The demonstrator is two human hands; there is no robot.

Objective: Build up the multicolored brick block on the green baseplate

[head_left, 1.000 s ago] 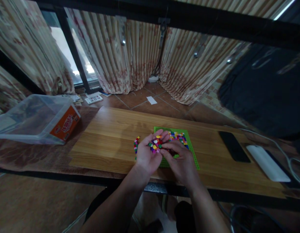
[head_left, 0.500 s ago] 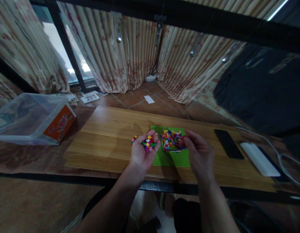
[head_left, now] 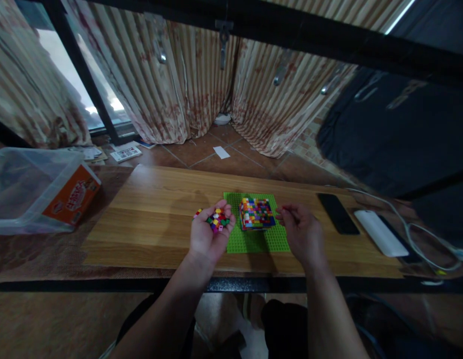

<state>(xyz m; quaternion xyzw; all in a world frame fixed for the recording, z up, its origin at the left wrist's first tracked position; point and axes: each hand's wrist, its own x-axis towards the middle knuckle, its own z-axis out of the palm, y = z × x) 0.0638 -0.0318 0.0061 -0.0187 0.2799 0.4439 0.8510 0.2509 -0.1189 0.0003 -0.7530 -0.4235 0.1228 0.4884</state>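
My left hand (head_left: 208,230), palm up and cupped, holds a small heap of toy building bricks (head_left: 218,219) in several colours. To its right, a block of many-coloured stacked bricks (head_left: 257,214) sits on a green studded baseplate (head_left: 250,244). My right hand (head_left: 301,229) hovers at the plate's right edge, apart from the block. Its thumb and forefinger are pinched together; what is between them, if anything, is too small to tell. A few more bricks (head_left: 197,212) show just beyond the left thumb.
The wooden board (head_left: 141,219) lies under everything. Right of the plate are a black phone (head_left: 338,213), a white oblong device (head_left: 380,233) and a white cable (head_left: 409,227). A clear plastic bin (head_left: 33,184) with an orange label stands far left.
My right hand has drawn back to the right, off the brick block, leaving its top in full view. The left hand still cups its bricks. The whole view has shifted a little.
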